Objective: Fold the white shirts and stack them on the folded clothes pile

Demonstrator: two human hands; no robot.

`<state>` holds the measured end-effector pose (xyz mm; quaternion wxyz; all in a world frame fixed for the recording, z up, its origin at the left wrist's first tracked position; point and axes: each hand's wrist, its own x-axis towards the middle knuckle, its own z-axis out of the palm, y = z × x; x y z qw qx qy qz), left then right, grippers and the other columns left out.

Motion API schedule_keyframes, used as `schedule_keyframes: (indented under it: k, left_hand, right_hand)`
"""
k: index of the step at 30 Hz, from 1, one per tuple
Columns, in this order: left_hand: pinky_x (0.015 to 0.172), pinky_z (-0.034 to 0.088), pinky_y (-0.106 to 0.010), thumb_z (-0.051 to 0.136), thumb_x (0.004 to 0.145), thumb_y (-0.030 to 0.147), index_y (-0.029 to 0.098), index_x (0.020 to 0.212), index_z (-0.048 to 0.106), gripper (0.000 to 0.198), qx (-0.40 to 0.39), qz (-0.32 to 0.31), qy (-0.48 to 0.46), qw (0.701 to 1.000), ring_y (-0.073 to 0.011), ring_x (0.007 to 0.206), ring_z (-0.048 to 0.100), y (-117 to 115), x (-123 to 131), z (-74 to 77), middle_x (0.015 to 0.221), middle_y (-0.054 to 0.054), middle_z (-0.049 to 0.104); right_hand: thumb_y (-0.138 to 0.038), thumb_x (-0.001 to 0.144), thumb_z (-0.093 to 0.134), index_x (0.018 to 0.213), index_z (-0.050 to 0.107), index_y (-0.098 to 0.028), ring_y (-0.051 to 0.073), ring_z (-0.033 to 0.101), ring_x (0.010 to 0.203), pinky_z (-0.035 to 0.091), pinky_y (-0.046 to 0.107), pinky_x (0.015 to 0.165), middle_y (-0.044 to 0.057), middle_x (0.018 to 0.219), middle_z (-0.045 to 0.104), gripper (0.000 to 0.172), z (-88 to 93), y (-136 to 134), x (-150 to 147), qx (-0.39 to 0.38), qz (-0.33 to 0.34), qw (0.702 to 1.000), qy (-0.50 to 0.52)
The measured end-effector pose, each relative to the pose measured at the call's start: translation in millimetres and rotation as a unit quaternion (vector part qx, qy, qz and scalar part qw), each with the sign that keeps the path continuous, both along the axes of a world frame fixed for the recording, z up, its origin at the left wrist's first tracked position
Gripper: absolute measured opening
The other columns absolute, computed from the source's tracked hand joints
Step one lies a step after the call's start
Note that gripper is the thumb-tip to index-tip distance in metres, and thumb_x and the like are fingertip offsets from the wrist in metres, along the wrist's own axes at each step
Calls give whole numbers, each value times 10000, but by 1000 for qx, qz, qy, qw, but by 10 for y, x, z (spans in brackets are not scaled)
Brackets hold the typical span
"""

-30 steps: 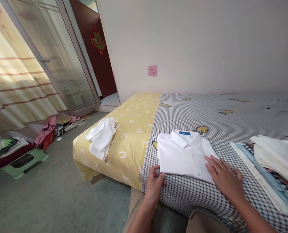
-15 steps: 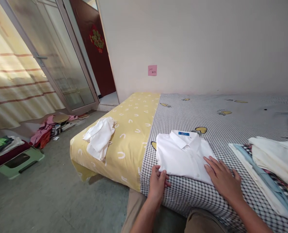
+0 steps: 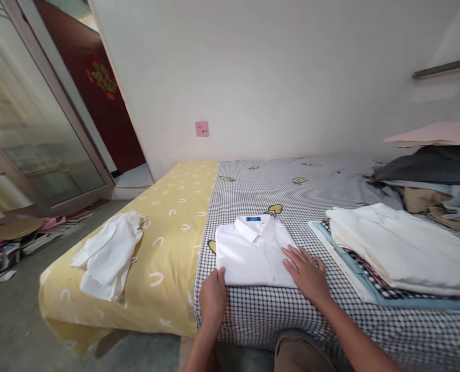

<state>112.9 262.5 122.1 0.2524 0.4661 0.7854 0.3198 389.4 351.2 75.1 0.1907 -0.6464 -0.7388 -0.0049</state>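
Note:
A folded white shirt (image 3: 249, 251) with a blue collar label lies collar-up on the black-and-white checked sheet (image 3: 315, 201) of the bed. My left hand (image 3: 213, 298) rests at the shirt's near left corner, fingers curled against its edge. My right hand (image 3: 306, 272) lies flat, fingers spread, on the shirt's near right corner and the sheet beside it. Neither hand lifts the shirt.
A stack of flat garments (image 3: 393, 248), cream on top over blue and checked ones, lies to the right. Further right is a pile of dark and tan clothes (image 3: 431, 181). A crumpled white garment (image 3: 108, 256) sits on the yellow sheet (image 3: 171, 217). Clothes litter the floor at left (image 3: 13, 237).
The view has swung right, bringing the far-right clothes pile into sight. My left hand slid onto the shirt's near left corner; my right hand stays flat on its right corner.

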Motion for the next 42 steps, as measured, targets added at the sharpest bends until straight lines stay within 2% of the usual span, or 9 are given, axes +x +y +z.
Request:
schedule_keyframes:
  k: [8,13,16,20,24,27,31,34,42]
  left_hand:
    - [589,428,-301,282,1003,426,247,679,505,432,-50,-11,-2,999,-209,567,641,-42,-15,-186,594,-46,657]
    - [528,427,-285,296,981,472,254,652,475,434,-48,-9,-35,998,-180,455,581,-35,-51,-190,523,2,609]
    - [575,439,-317,372,949,498,256,663,483,391,-35,30,8,999,-217,548,625,-74,-91,-127,570,-12,625]
    - [725,495,-394,429,931,390,220,922,595,238,71,138,174,972,-282,859,681,-72,-46,46,944,-106,716]
    - [1105,385,-529,369,985,314,148,1215,614,375,255,22,330,909,-316,1312,536,133,313,283,1380,-204,585]
    - [1241,183,-542,344,1018,329,209,1420,543,464,269,-89,380,880,-281,1498,345,401,696,393,1594,-153,418]
    - [1243,150,-608,294,1035,373,270,1570,354,548,106,-140,375,910,-278,1570,182,687,1003,297,1696,-93,244]
    - [1222,184,-654,234,1044,412,268,1599,264,574,14,-168,352,921,-282,1572,170,767,1003,121,1699,-86,215]
    - [1222,182,-658,177,1042,470,297,1601,248,590,38,-165,362,917,-274,1573,165,780,922,-28,1697,-62,223]
  right_hand:
    - [-517,920,478,1247,696,-346,312,438,1434,144,634,1199,-2,1434,632,428,-34,62,42,15,14,978,209]
    - [-651,791,640,1079,760,-311,342,572,1284,217,613,1204,54,1250,738,461,-14,101,132,22,21,854,519]
    - [-710,853,553,1141,728,-264,311,617,1236,417,519,1121,93,1277,720,559,14,88,162,34,18,811,584]
    - [-715,918,468,1204,679,-239,272,628,1238,441,464,1127,103,1318,695,594,47,71,176,62,8,765,641]
    - [-731,915,467,1172,681,-226,270,638,1217,438,469,1136,117,1288,705,605,44,74,201,75,2,737,672]
    - [-716,933,454,1165,669,-212,262,649,1195,453,461,1123,128,1258,711,595,39,78,218,81,-5,729,680]
    - [-717,948,421,1180,656,-206,260,650,1197,466,454,1108,135,1240,716,609,61,74,218,80,-11,738,669]
    - [-720,934,443,1157,662,-218,268,650,1196,475,466,1099,136,1244,716,591,78,75,201,71,-18,750,657]
    - [-467,904,525,1137,692,-227,264,669,1160,508,446,1051,117,1267,706,374,66,179,188,31,-43,786,616]
